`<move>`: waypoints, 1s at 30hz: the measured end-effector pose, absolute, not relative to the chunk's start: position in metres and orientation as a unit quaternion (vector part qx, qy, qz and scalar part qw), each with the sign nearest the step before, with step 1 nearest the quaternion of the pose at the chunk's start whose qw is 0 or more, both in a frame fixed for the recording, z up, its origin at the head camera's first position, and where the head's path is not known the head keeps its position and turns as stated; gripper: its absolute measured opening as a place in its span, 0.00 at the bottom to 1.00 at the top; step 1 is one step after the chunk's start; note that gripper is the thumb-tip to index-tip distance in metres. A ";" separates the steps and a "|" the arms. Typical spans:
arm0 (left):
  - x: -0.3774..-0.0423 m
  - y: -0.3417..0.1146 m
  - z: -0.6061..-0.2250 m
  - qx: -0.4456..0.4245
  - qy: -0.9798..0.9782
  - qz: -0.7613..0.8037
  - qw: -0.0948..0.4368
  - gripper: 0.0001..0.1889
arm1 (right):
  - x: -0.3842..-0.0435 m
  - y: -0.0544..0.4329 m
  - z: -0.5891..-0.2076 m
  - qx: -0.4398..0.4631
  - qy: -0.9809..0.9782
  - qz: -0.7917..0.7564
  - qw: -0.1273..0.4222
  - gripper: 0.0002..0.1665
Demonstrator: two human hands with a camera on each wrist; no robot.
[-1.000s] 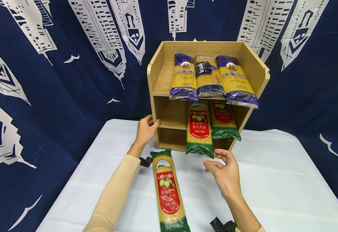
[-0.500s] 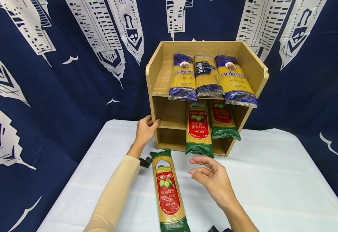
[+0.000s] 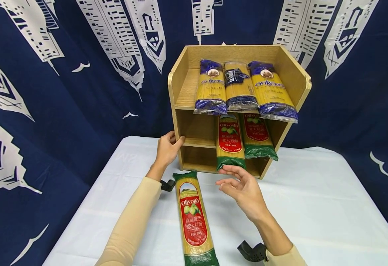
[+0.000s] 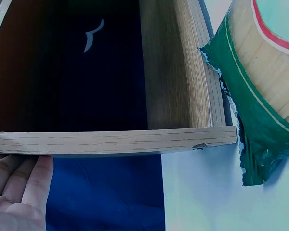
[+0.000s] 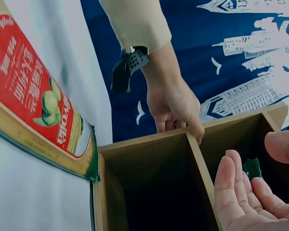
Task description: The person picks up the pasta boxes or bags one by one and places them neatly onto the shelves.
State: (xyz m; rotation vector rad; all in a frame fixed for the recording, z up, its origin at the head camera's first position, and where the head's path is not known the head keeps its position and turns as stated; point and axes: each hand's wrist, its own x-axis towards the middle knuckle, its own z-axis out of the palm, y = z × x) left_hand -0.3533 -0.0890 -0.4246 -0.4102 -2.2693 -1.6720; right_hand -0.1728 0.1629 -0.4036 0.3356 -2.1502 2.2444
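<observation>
My left hand [image 3: 168, 149] grips the left side panel of the wooden shelf [image 3: 177, 122], its thumb on the front edge. In the left wrist view its fingers [image 4: 36, 180] lie against the panel's outer face. My right hand [image 3: 244, 190], fingers loosely bent, is at the green lower end of a spaghetti packet [image 3: 230, 138] in the middle compartment; the fingertips overlap that end, and contact is hard to tell. To its right lies another Olivoilà spaghetti packet [image 3: 258, 135]. A third spaghetti packet [image 3: 195, 218] lies on the table in front, between my forearms.
Three blue-and-yellow pasta packets [image 3: 240, 87] lie side by side on the top shelf, their ends jutting over its edge. Below, the bottom compartment [image 3: 197, 159] is partly covered by the Olivoilà packets. A white cloth covers the table [image 3: 313, 207]; a patterned blue curtain [image 3: 81, 92] hangs behind.
The middle spaghetti packet has slid deeper into its compartment. My right hand moved left and down from its lower right corner, then up to its end. My left hand stayed put.
</observation>
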 end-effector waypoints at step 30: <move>-0.353 -0.089 -0.425 -0.140 -0.788 -0.583 0.143 0.17 | -0.231 0.169 -0.400 0.094 -0.684 0.723 0.011 0.31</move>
